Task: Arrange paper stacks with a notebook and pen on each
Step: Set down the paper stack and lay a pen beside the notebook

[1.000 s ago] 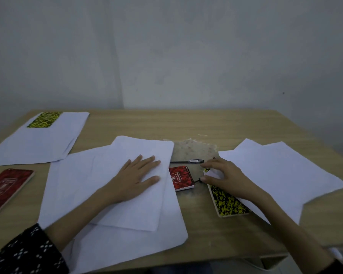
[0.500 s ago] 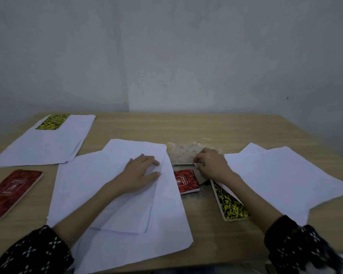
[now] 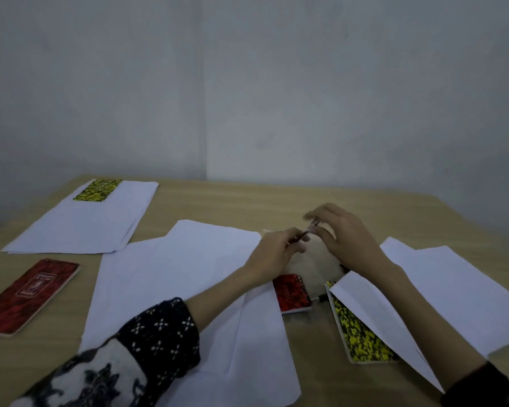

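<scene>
The table (image 3: 276, 201) is carrying three paper spreads: a far-left stack (image 3: 80, 227) with a yellow notebook (image 3: 98, 190) lying on its far end, a middle stack (image 3: 171, 277), and a right stack (image 3: 441, 292) overlapping a second yellow notebook (image 3: 362, 333). A large red notebook (image 3: 27, 295) is lying on bare wood at left, a small red one (image 3: 291, 293) between the middle and right stacks. Above that gap I am pinching the pen (image 3: 304, 235) in my left hand (image 3: 276, 254), while my right hand (image 3: 344, 233) is curling its fingertips round the upper end.

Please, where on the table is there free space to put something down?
Bare wood table shows behind the middle papers, up to the far edge, and between the red notebook and those papers. It is crowded around both hands, the pen and small notebooks.
</scene>
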